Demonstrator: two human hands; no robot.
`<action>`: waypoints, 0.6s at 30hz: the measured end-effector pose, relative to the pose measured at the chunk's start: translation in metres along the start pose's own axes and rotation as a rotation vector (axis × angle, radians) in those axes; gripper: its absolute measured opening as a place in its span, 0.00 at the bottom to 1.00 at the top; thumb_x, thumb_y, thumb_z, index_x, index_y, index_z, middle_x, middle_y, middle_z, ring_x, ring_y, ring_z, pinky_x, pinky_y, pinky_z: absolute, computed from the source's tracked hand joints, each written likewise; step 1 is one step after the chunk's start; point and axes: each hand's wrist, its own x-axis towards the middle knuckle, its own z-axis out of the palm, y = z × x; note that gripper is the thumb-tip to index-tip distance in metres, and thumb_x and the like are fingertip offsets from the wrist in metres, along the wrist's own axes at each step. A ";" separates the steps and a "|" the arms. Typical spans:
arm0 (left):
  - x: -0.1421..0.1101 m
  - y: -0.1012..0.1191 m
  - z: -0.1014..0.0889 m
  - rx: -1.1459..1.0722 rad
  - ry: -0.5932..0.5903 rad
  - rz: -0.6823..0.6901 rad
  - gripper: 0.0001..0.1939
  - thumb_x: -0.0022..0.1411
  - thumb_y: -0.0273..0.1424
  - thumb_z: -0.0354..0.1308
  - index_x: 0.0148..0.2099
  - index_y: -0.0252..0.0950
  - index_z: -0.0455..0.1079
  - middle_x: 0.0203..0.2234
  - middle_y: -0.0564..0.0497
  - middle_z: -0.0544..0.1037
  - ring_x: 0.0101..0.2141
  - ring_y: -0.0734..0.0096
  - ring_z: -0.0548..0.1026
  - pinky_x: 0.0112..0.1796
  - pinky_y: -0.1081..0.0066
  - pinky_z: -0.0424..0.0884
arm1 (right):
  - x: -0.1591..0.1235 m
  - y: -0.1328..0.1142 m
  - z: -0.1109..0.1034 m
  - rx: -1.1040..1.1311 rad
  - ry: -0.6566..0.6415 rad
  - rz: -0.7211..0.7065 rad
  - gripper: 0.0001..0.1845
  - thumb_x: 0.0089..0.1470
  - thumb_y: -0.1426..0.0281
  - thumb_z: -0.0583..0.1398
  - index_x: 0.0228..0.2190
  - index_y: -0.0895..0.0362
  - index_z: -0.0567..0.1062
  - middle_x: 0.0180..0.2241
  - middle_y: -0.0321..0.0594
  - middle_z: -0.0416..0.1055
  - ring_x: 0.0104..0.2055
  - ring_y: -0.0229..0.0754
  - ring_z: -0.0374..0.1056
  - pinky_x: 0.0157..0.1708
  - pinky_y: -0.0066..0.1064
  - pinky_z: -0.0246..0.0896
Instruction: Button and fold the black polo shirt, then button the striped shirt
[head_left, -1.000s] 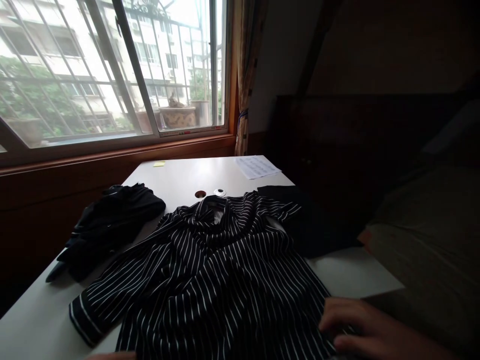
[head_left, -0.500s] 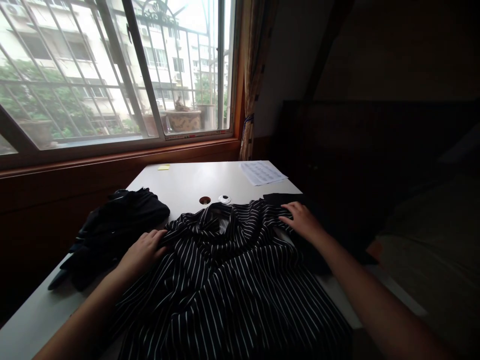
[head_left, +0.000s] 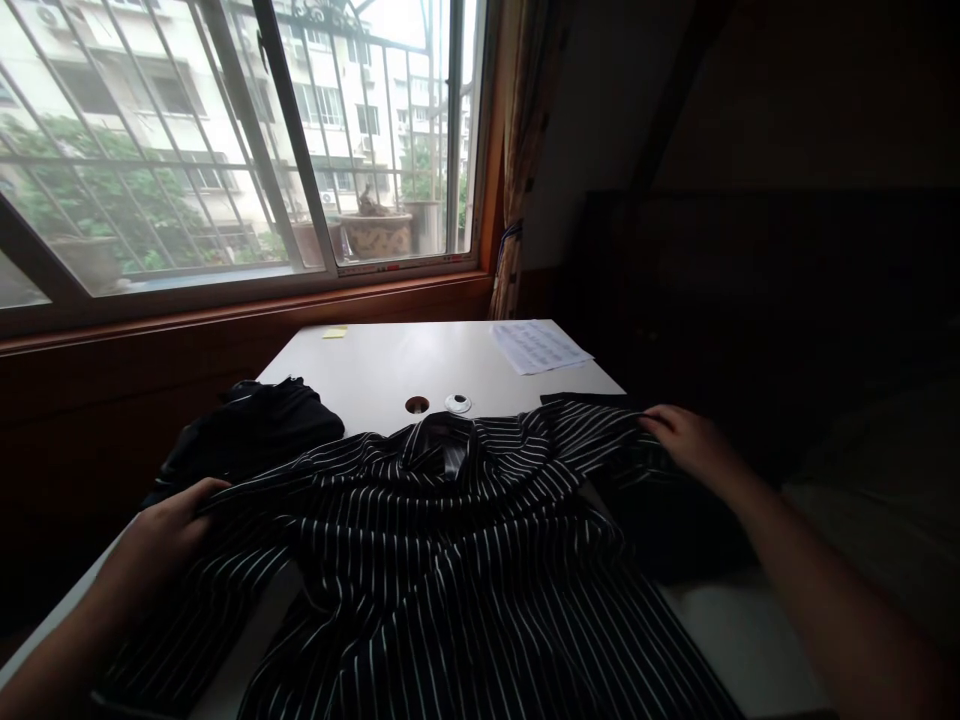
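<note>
A black shirt with white stripes lies spread on the white table, its collar toward the far side. At the left, my left hand pinches one sleeve and holds it stretched outward. On the other side my right hand grips the opposite sleeve between thumb and fingers. Both sleeves look taut across the shoulders, while the body of the shirt is still wrinkled. Beyond my left hand sits a heap of dark clothing. Another dark garment lies under the right sleeve, dim in shadow.
Printed sheets lie at the table's far right corner, and a yellow sticky note at the far left. Past the collar are a round cable hole and its white cover. A barred window and a tied curtain stand behind.
My hands have moved apart, left hand to the left and right hand to the right, pulling the sleeves outward. The shirt's shoulders have straightened and the collar lies flatter.
</note>
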 end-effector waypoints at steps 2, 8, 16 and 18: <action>-0.002 -0.025 0.001 0.016 -0.027 0.015 0.16 0.58 0.35 0.49 0.48 0.48 0.69 0.37 0.60 0.83 0.39 0.58 0.80 0.41 0.63 0.73 | -0.009 0.036 -0.010 0.090 -0.037 0.003 0.22 0.61 0.55 0.53 0.31 0.56 0.78 0.39 0.55 0.76 0.38 0.52 0.73 0.37 0.39 0.66; -0.004 -0.020 0.014 0.119 -0.158 0.124 0.21 0.52 0.42 0.57 0.48 0.48 0.74 0.46 0.52 0.81 0.48 0.47 0.77 0.49 0.55 0.72 | -0.040 0.124 -0.001 0.134 -0.326 0.133 0.11 0.48 0.58 0.61 0.24 0.50 0.79 0.31 0.54 0.77 0.34 0.58 0.74 0.37 0.48 0.65; 0.050 0.143 0.014 0.076 -0.143 0.518 0.18 0.67 0.43 0.49 0.49 0.42 0.76 0.44 0.46 0.77 0.43 0.60 0.75 0.46 0.64 0.71 | -0.006 0.008 0.009 -0.036 -0.123 -0.150 0.14 0.55 0.61 0.56 0.34 0.54 0.79 0.38 0.47 0.75 0.42 0.52 0.71 0.47 0.44 0.63; 0.069 0.178 0.029 0.073 -0.138 0.575 0.18 0.69 0.38 0.46 0.50 0.40 0.75 0.43 0.44 0.76 0.41 0.61 0.75 0.43 0.65 0.71 | 0.006 -0.047 0.022 0.082 -0.237 -0.237 0.14 0.58 0.63 0.55 0.39 0.54 0.78 0.41 0.44 0.74 0.42 0.48 0.71 0.46 0.39 0.64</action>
